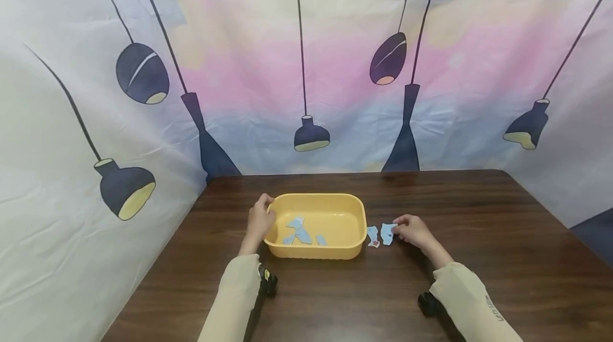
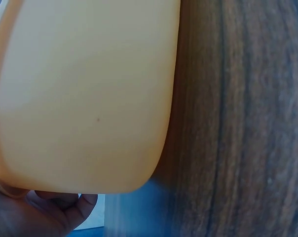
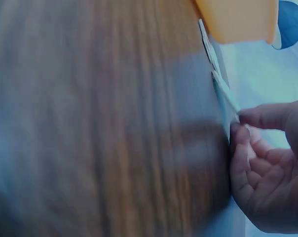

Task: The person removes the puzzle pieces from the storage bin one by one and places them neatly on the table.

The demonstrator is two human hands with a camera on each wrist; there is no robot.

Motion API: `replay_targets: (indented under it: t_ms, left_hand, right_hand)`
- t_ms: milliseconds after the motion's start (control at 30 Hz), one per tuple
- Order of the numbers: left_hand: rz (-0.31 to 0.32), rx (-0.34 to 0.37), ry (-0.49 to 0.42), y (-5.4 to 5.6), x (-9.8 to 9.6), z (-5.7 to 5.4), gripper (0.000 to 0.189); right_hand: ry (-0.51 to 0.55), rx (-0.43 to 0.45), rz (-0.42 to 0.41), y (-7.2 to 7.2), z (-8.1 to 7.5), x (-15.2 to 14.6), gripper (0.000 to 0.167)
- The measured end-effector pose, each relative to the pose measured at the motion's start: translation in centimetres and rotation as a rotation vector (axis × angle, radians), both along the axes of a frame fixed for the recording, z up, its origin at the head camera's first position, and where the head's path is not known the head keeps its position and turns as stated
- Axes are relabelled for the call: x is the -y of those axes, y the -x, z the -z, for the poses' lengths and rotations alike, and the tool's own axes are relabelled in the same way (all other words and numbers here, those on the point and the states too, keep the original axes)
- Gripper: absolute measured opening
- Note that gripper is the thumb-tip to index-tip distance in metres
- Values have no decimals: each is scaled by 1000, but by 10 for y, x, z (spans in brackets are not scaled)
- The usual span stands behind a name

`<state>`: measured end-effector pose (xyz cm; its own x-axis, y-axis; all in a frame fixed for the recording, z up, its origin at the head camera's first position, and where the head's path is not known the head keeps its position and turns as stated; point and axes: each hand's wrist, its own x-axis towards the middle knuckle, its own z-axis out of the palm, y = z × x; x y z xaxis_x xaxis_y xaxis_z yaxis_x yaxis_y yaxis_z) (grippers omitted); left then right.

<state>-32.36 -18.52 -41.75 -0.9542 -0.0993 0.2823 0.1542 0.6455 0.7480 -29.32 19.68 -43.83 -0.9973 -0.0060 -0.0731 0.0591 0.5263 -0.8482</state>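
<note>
A yellow plastic basin [image 1: 316, 252] stands on the table with several light blue torn-looking pieces [image 1: 303, 235] lying in it. At its left end my left hand [image 1: 261, 220] holds the rim; in the left wrist view the thumb lies by the rim and the fingers [image 2: 82, 207] bend behind the wall. To the right of the basin, my right hand [image 1: 415, 231] pinches the edge of a flat light blue piece [image 1: 387, 234] between thumb and fingertips. The right wrist view shows this piece [image 3: 226, 93] edge-on, tilted, its far end low by the tabletop. Another blue piece with a reddish patch [image 1: 372, 236] lies beside the basin.
The dark wooden table [image 1: 335, 299] reaches back to a cloth backdrop [image 1: 258, 65] printed with hanging lamps. Dark wrist-worn cameras sit under both sleeves, close to the tabletop.
</note>
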Motion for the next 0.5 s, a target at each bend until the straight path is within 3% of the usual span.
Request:
replay_targets:
  t_ms: [300, 500]
  left_hand:
    - [2, 15, 12, 0, 1, -2, 31]
    - [-7, 35, 41, 0, -1, -4, 32]
  right_hand:
    - [-99, -54, 16, -3, 1, 4, 28]
    - [-74, -53, 71, -4, -3, 6, 28]
